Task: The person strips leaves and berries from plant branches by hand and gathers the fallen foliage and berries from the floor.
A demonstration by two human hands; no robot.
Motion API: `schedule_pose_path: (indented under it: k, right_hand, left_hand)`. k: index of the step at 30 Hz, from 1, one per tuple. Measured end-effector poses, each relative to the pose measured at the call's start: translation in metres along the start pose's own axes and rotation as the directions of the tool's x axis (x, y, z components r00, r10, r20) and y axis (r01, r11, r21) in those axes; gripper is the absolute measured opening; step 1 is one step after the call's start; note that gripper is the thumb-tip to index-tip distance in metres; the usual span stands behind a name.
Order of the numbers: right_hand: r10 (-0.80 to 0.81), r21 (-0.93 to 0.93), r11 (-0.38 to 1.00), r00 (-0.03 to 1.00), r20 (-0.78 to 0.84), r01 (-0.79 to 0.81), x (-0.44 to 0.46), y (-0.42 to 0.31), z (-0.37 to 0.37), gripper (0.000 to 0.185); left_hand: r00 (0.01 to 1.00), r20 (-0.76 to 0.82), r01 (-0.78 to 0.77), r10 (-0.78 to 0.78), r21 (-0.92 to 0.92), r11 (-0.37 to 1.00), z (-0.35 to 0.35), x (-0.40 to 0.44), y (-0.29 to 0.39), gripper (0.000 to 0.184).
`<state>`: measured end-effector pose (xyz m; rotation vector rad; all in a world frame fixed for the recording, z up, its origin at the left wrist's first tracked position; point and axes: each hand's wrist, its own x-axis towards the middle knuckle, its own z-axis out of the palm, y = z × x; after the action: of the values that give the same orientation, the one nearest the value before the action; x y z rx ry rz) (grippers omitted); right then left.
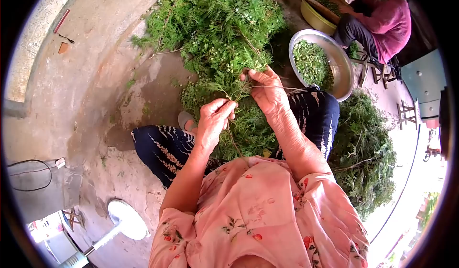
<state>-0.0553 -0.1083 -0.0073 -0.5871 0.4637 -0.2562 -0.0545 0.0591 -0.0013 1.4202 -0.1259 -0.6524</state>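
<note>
My left hand [215, 119] pinches the thin stem of a green leafy sprig [228, 87] between thumb and fingers, just above my lap. To its right and slightly farther out, my right hand [268, 91] has its thumb and fingers closed together at the sprig's leafy tip; whatever sits between them is too small to make out. Beyond both hands lies a big heap of cut evergreen branches [217, 26] dotted with pale green seed cones. A metal basin [343, 69] by my right knee holds many loose green cones [310, 60].
Another heap of branches [366, 153] lies to my right. At upper right, a person in a pink top [389, 24] sits beside a yellow tub [315, 19]. A small wooden stool [407, 114] stands at right. A white round-headed device [129, 221] is at lower left.
</note>
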Motion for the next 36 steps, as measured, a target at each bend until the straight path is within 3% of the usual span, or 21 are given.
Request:
schedule_pose_path:
  k: [3, 5, 6, 7, 8, 9, 10, 12, 13, 15, 17, 18, 21, 23, 25, 28, 29, 31, 32, 35, 36]
  right_hand:
    - [0.0, -0.015, 1.0, 1.0, 0.012, 0.0, 0.002, -0.002, -0.007, 0.031]
    - [-0.161, -0.208, 0.963, 0.985, 0.056, 0.169, 0.007, 0.001, -0.015, 0.023]
    - [-0.27, -0.33, 0.909, 0.963, 0.002, 0.256, 0.012, 0.004, -0.017, 0.013]
    - [-0.27, -0.328, 0.91, 0.963, -0.002, 0.255, 0.02, 0.009, -0.027, 0.013]
    - [-0.494, -0.632, 0.641, 0.864, 0.095, 0.435, 0.028, 0.015, -0.039, 0.012]
    - [-0.635, -0.821, 0.245, 0.726, 0.265, 0.515, 0.034, 0.02, -0.051, 0.011]
    - [-0.605, -0.666, 0.5, 0.773, 0.19, 0.554, 0.023, 0.006, -0.031, 0.014]
    - [-0.447, -0.52, 0.799, 0.877, -0.179, 0.301, 0.016, -0.029, -0.023, 0.014]
    - [-0.401, -0.443, 0.849, 0.897, -0.186, 0.288, 0.027, -0.043, -0.04, 0.013]
    - [-0.253, -0.215, 0.948, 0.966, -0.057, 0.235, 0.04, -0.056, -0.062, 0.012]
    - [-0.183, -0.206, 0.963, 0.983, -0.024, 0.174, 0.028, -0.049, -0.057, 0.014]
    - [-0.055, -0.087, 0.995, 0.998, 0.039, 0.058, 0.023, -0.043, -0.061, 0.016]
    - [0.139, -0.001, 0.99, 0.99, 0.003, -0.139, 0.012, -0.011, -0.063, 0.021]
    - [0.243, -0.255, 0.94, 0.969, 0.038, -0.226, -0.001, 0.004, -0.06, 0.021]
    - [0.29, -0.26, 0.931, 0.952, 0.094, -0.258, -0.02, 0.012, -0.046, 0.013]
    - [0.305, -0.248, 0.937, 0.925, 0.228, -0.248, -0.033, 0.03, -0.034, 0.015]
    - [0.342, -0.314, 0.914, 0.904, 0.256, -0.257, -0.037, 0.031, -0.032, 0.019]
    - [0.301, -0.403, 0.906, 0.871, 0.389, -0.133, -0.049, 0.036, -0.024, 0.029]
    - [0.325, -0.408, 0.901, 0.854, 0.405, -0.149, -0.05, 0.04, -0.023, 0.039]
    - [0.309, -0.465, 0.874, 0.902, 0.302, -0.144, -0.06, 0.043, -0.008, 0.033]
    - [0.309, -0.462, 0.867, 0.929, 0.206, -0.185, -0.059, 0.043, -0.008, 0.027]
  left_hand:
    - [1.0, -0.013, 0.016, -0.016, 0.004, 1.0, -0.002, -0.005, -0.005, 0.017]
    - [1.0, -0.025, 0.011, -0.011, 0.023, 1.0, -0.001, -0.009, -0.008, 0.016]
    - [1.0, -0.024, 0.016, -0.016, 0.024, 1.0, 0.0, -0.01, -0.012, 0.016]
    - [0.998, 0.002, -0.064, 0.064, 0.035, 0.997, 0.002, -0.01, -0.018, 0.015]
    - [0.989, 0.03, -0.144, 0.143, 0.043, 0.989, 0.003, -0.01, -0.021, 0.014]
    - [0.99, 0.032, -0.14, 0.139, 0.044, 0.989, 0.004, -0.012, -0.019, 0.014]
    - [0.992, 0.012, -0.127, 0.127, 0.031, 0.991, 0.006, -0.016, -0.012, 0.014]
    - [0.995, -0.022, -0.093, 0.092, -0.033, 0.995, 0.002, -0.023, -0.011, 0.015]
    - [0.998, -0.067, -0.016, 0.014, -0.032, 0.999, 0.002, -0.028, -0.001, 0.016]
    - [0.991, -0.09, 0.076, -0.103, -0.257, 0.963, -0.008, -0.022, 0.005, 0.018]
    - [0.999, 0.031, 0.022, -0.008, -0.496, 0.868, -0.025, -0.009, -0.002, 0.023]
    - [0.998, 0.064, 0.015, 0.028, -0.592, 0.806, -0.031, -0.003, -0.005, 0.024]
    - [0.967, 0.176, 0.032, 0.185, -0.803, 0.596, -0.043, 0.011, -0.009, 0.022]
    - [0.974, 0.125, 0.006, 0.191, -0.85, 0.527, -0.04, 0.015, -0.008, 0.022]
    - [0.969, 0.134, 0.015, 0.207, -0.871, 0.491, -0.042, 0.021, -0.011, 0.022]
    - [0.992, 0.006, -0.05, 0.13, -0.907, 0.418, -0.039, 0.026, -0.014, 0.022]
    - [0.991, 0.003, -0.052, 0.131, -0.908, 0.416, -0.035, 0.026, -0.013, 0.022]
    - [0.982, -0.176, -0.128, -0.068, -0.887, 0.444, -0.029, 0.026, -0.012, 0.022]
    - [0.991, -0.131, -0.113, -0.016, -0.909, 0.402, -0.03, 0.027, -0.019, 0.021]
    - [0.979, -0.19, -0.139, -0.075, -0.89, 0.434, -0.02, 0.028, -0.023, 0.02]
    - [0.988, -0.153, -0.139, 0.004, -0.885, 0.444, -0.022, 0.029, -0.031, 0.022]
